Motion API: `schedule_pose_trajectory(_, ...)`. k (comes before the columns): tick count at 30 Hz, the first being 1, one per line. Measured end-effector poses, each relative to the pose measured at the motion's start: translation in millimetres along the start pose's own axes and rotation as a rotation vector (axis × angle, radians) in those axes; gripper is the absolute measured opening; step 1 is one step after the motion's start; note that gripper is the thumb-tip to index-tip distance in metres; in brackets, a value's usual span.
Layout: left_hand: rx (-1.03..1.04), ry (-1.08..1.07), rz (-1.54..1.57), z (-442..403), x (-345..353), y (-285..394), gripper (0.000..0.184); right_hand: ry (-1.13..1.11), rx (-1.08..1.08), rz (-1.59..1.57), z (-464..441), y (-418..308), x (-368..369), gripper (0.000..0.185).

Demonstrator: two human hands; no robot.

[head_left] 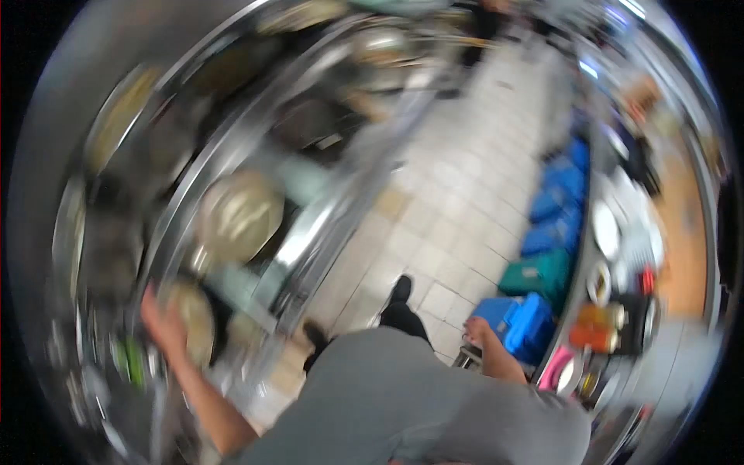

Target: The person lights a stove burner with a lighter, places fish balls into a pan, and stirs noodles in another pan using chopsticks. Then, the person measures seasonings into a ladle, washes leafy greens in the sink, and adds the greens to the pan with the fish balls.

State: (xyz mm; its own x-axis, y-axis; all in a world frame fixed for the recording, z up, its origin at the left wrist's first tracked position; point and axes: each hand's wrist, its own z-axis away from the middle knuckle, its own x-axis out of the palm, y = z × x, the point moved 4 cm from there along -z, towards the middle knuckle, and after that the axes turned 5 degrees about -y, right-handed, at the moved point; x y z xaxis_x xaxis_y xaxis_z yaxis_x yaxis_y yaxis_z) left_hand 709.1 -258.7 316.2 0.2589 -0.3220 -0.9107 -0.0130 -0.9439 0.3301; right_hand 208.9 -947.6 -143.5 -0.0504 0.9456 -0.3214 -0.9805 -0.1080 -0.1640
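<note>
A pan (pixel 200 319), pale and round, sits at the near end of the long metal counter (pixel 310 240), set back from the edge that runs along the aisle. The person's left hand (pixel 164 319) is right at its rim on the side away from the aisle, palm bare and thumb apart from the fingers; with the blur I can't make out whether skin meets metal. Farther along the same counter, a bigger round pan (pixel 242 217) stands between the back rail and the aisle edge.

The right hand (pixel 477 332) hangs low across the aisle, fingers drawn in, just beside a bright blue box (pixel 528 329); I can't see whether anything is in it. Next to that box is a green bin (pixel 535 275), with blue bins (pixel 554 201) lined up beyond, below the inner edge of the right-hand bench (pixel 655 372). On that bench, near its inner edge, are white plates (pixel 606 230), an orange tub (pixel 595 325) and a pink container (pixel 555 367).
</note>
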Motion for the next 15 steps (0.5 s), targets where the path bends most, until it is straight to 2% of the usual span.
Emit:
schedule_pose_trajectory(1, 0.090, 0.118, 0.029, -14, 13, 21, 0.052, 0.056, 0.031, 0.198, -12, -3, -28, 0.029)
schedule_pose_trajectory(2, 0.067, 0.186, 0.029, -17, 12, 75, 0.051, 0.083, 0.038, 0.284, -23, -8, -55, 0.030)
schedule_pose_trajectory(4, 0.084, 0.194, 0.310, -28, 35, 166, 0.047, 0.256, 0.010, 0.430, -36, -8, -100, 0.034)
schedule_pose_trajectory(5, 0.157, 0.131, 0.381, -32, 49, 222, 0.045, 0.297, 0.063, 0.263, 33, -52, -136, 0.041)
schedule_pose_trajectory(6, 0.224, 0.071, 0.441, -35, 58, 276, 0.043, 0.326, 0.026, 0.204, 47, -77, -162, 0.048)
schedule_pose_trajectory(7, 0.336, 0.024, 0.530, -37, 73, 330, 0.042, 0.332, -0.085, 0.096, 21, -83, -179, 0.054)
schedule_pose_trajectory(8, 0.432, -0.084, 0.534, -39, 85, 379, 0.041, 0.289, -0.215, 0.260, -13, -102, -194, 0.048)
schedule_pose_trajectory(9, 0.515, -0.176, 0.511, -38, 96, 427, 0.040, 0.288, -0.466, 0.230, -1, -133, -215, 0.045)
schedule_pose_trajectory(10, 0.600, -0.267, 0.482, -37, 108, 471, 0.040, 0.344, -0.571, 0.105, 47, -168, -237, 0.043)
schedule_pose_trajectory(11, 0.700, -0.362, 0.483, -38, 123, 511, 0.039, 0.358, -0.612, 0.085, 36, -190, -250, 0.044)
schedule_pose_trajectory(12, 0.665, -0.511, 0.501, -47, 152, 535, 0.039, 0.372, -0.653, 0.065, 24, -209, -263, 0.045)
schedule_pose_trajectory(14, 0.683, -0.712, 0.546, -51, 188, 604, 0.039, 0.209, -0.710, 0.099, 33, -249, -302, 0.048)
schedule_pose_trajectory(15, 0.690, -0.759, 0.522, -57, 209, 632, 0.039, 0.232, -0.699, 0.077, 25, -259, -327, 0.048)
